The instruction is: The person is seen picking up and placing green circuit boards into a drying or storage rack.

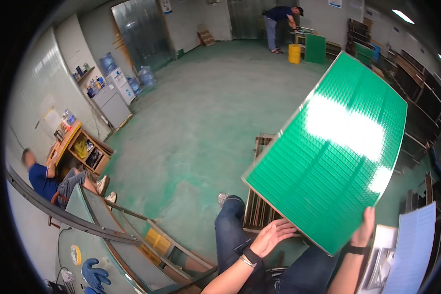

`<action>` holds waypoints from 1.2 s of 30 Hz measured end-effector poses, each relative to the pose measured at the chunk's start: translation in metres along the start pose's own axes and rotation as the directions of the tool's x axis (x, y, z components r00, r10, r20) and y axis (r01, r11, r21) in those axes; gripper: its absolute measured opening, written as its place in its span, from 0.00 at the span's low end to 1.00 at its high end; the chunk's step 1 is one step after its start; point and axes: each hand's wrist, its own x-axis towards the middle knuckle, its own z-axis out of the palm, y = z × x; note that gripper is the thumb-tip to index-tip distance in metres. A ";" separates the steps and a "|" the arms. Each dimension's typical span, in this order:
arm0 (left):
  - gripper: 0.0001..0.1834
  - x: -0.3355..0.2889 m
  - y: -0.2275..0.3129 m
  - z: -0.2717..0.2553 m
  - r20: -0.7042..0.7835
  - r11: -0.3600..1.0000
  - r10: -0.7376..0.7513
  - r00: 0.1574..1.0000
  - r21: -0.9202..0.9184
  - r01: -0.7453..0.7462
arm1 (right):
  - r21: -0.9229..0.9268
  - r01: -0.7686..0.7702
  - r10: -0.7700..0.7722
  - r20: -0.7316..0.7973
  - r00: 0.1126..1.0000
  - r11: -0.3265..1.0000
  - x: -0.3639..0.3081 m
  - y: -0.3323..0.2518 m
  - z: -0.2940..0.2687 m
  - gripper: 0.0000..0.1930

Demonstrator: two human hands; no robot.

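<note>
Left grip [270, 239], right grip [363, 229], touching one green panel [323, 166]; one bucket [294, 54] beyond.

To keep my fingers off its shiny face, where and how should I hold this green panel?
Probably grip the green panel by its two long edges, from left and right at once: it is broad, flat and tilted, with thin edges bordering the glossy face.

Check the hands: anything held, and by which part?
A green panel, by its lower right edge, in the right hand. The open left hand is at its lower left edge; whether it touches is unclear.
</note>
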 end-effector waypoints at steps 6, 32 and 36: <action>0.23 0.010 0.014 0.040 -0.225 0.979 0.153 0.962 -0.099 -0.179 | 0.158 -0.290 0.240 0.275 0.931 0.944 -0.038 0.026 0.023 0.22; 0.12 -0.074 0.098 -0.065 -0.519 0.756 0.589 0.620 0.625 -0.195 | 0.291 0.291 -0.200 -0.305 0.931 0.911 -0.025 -0.091 -0.070 0.27; 0.15 -0.079 0.101 -0.071 -0.573 0.754 0.595 0.563 0.640 -0.146 | 0.337 0.280 -0.230 -0.181 0.956 0.899 -0.025 -0.089 -0.066 0.28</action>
